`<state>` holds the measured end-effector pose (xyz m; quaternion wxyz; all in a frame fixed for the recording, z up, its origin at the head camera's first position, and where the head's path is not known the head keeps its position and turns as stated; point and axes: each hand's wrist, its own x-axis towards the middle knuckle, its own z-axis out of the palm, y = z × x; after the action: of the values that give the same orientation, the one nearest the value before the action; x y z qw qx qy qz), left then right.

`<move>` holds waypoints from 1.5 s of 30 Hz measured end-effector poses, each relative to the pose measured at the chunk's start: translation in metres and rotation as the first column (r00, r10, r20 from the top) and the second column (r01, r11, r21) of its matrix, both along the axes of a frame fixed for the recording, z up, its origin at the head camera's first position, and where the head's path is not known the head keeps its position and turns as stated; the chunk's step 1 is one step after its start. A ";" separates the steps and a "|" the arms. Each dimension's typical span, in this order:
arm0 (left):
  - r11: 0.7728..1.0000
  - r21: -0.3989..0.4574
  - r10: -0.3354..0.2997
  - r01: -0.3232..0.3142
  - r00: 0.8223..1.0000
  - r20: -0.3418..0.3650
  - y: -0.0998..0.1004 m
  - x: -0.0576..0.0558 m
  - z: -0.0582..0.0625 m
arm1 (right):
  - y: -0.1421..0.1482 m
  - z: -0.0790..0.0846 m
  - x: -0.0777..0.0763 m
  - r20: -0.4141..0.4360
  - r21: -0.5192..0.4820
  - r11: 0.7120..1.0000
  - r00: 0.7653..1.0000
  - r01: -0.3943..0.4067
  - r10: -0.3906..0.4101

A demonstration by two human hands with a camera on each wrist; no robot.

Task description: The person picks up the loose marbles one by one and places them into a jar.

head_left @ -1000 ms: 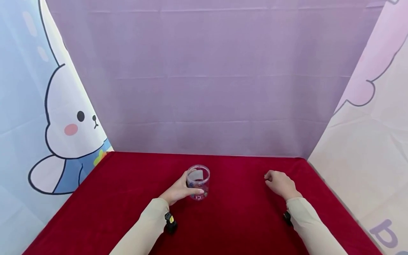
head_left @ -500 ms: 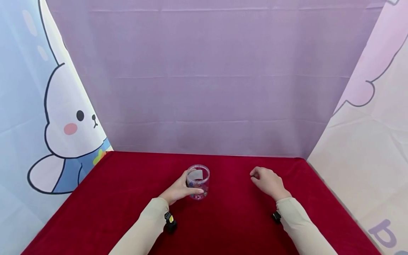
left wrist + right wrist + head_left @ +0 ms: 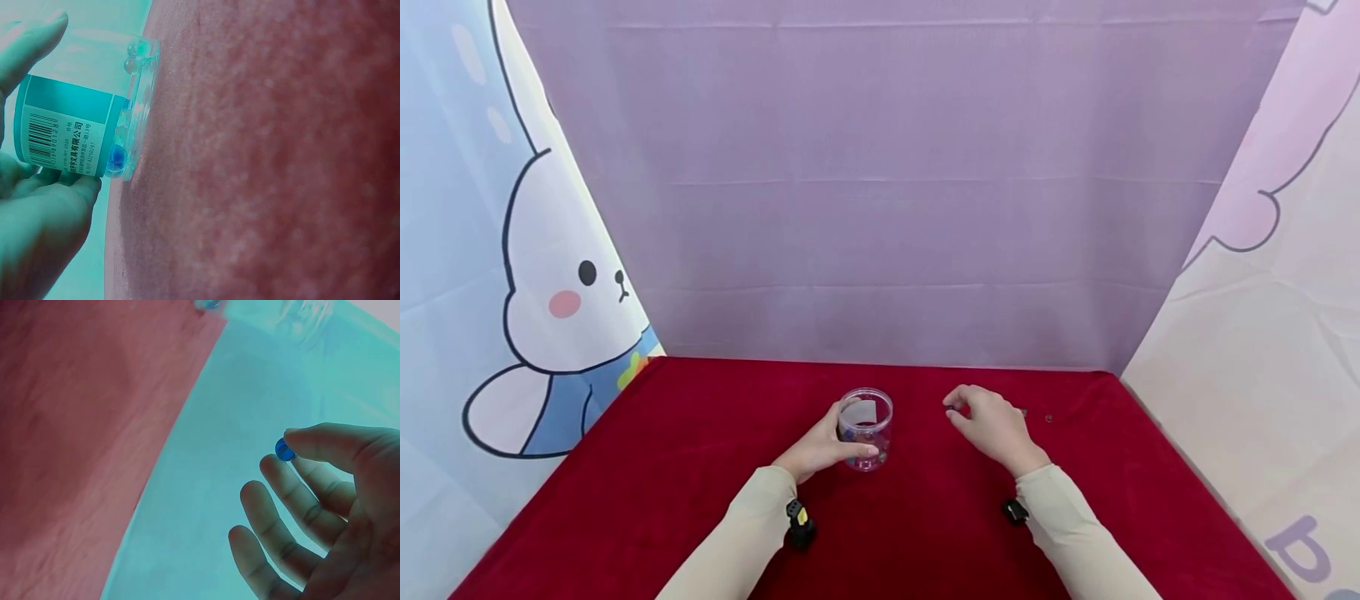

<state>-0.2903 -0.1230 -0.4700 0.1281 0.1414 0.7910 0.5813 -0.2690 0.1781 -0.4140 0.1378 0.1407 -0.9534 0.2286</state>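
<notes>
My left hand (image 3: 820,448) grips an open-topped clear plastic jar (image 3: 880,435), which stands upright on the red cloth. In the left wrist view, a printed label (image 3: 69,137) with a barcode covers part of the jar's side. Several glass marbles lie at its bottom, among them a blue one (image 3: 117,157). To the right of the jar, my right hand (image 3: 992,427) pinches a blue marble (image 3: 284,449) between thumb and index finger, above the cloth. Its other fingers spread loosely in the right wrist view.
Two small marbles, one nearer (image 3: 1024,412) and one farther right (image 3: 1048,418), lie on the red tablecloth (image 3: 700,467) beyond my right hand. A purple curtain (image 3: 880,208) hangs along the back edge, with printed cloths at both sides.
My right hand has moved left toward the jar, carrying the blue marble. Two marbles on the cloth have come into view behind it. The left hand and jar have stayed still.
</notes>
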 end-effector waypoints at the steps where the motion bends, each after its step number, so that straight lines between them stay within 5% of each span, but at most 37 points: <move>1: 1.000 0.002 -0.003 0.003 1.000 -0.001 0.000 0.000 0.000 | -0.003 0.001 0.001 -0.003 -0.003 1.000 1.000 -0.006 0.006; 16: 1.000 0.011 0.000 0.000 1.000 0.005 0.002 0.001 0.002 | -0.041 0.010 0.008 -0.062 -0.123 0.986 0.992 -0.117 0.110; 24: 0.999 0.035 -0.017 0.016 1.000 0.005 0.001 0.000 0.003 | -0.063 0.008 0.008 -0.101 -0.147 0.966 0.975 -0.211 0.197; 45: 0.998 0.055 -0.034 0.034 0.999 -0.004 -0.001 0.001 0.001 | -0.087 -0.004 0.004 -0.101 -0.160 0.940 0.952 -0.302 0.288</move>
<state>-0.2895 -0.1240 -0.4691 0.1330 0.1593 0.7725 0.6002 -0.2652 0.0912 -0.4182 0.1498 0.2781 -0.8921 0.3231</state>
